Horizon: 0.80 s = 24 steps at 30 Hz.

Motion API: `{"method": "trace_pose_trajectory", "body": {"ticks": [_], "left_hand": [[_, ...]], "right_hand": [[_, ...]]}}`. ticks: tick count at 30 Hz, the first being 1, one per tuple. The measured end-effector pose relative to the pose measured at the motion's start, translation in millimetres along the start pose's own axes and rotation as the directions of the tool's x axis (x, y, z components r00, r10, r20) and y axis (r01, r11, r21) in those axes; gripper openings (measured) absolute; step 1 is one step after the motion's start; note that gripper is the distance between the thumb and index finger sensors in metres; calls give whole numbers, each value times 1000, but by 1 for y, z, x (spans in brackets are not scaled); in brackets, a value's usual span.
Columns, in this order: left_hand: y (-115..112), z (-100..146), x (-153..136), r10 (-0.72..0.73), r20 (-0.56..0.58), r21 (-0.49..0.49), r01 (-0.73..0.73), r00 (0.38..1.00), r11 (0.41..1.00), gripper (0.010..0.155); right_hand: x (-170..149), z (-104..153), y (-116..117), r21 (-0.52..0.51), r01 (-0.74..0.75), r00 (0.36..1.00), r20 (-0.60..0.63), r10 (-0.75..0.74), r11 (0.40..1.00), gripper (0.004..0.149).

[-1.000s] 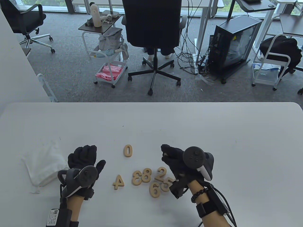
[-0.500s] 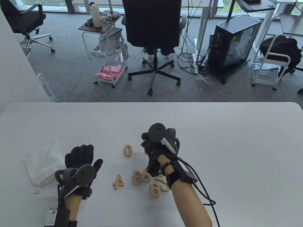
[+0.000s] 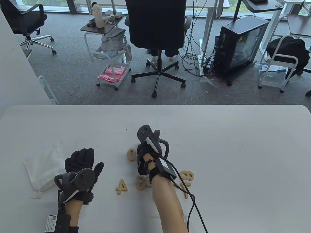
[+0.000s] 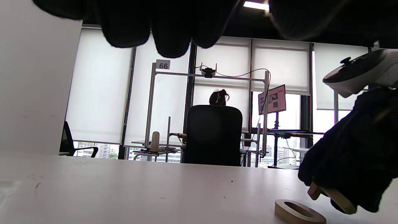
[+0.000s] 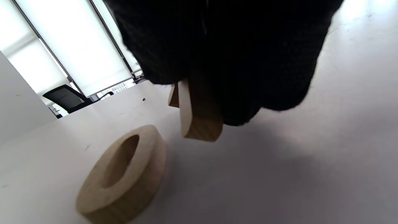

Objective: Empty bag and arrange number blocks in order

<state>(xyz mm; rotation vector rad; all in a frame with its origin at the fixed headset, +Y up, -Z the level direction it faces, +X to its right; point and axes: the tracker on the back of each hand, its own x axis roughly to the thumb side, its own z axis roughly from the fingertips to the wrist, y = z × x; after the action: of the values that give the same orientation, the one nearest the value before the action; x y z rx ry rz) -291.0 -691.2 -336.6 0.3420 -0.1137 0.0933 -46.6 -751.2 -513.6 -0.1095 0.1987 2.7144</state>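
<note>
Table view: the 0 block (image 3: 131, 154) lies flat on the white table (image 3: 243, 145). The right hand (image 3: 143, 157) hangs just right of the 0, its back and tracker hiding the fingers. The 4 block (image 3: 122, 187) lies nearer the person than the 0, and a heap of blocks (image 3: 143, 182) sits beside the 4, partly under the right forearm. A 9 block (image 3: 187, 175) shows right of that forearm. The left hand (image 3: 81, 161) rests well left of the 0, fingers loosely curled, holding nothing. The white cloth bag (image 3: 41, 167) lies slack, farther left of the 0 than that hand.

Left wrist view: gloved fingertips (image 4: 169, 31) hang free above the table. The right hand (image 4: 351, 168) pinches a wooden block (image 4: 332, 196) just right of the 0 (image 4: 298, 212), its low end near the tabletop.

Right wrist view: the fingers (image 5: 233, 62) clamp the wooden block (image 5: 194, 119) edge-on, just beside the 0 (image 5: 124, 177) and apart from it. Which number the block is, I cannot tell.
</note>
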Motion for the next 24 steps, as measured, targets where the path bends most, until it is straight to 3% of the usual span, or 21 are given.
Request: {"method": "trace_pose_trajectory", "body": {"ticks": [8, 24], "left_hand": [[1, 0, 0, 5, 2, -1, -5, 1000, 1000, 74], [2, 0, -1, 8, -2, 4, -8, 1000, 1000, 74]], "right_hand": [[7, -7, 7, -35, -183, 983, 7, 183, 983, 45], [5, -5, 7, -7, -214, 977, 20, 214, 977, 45]]}}
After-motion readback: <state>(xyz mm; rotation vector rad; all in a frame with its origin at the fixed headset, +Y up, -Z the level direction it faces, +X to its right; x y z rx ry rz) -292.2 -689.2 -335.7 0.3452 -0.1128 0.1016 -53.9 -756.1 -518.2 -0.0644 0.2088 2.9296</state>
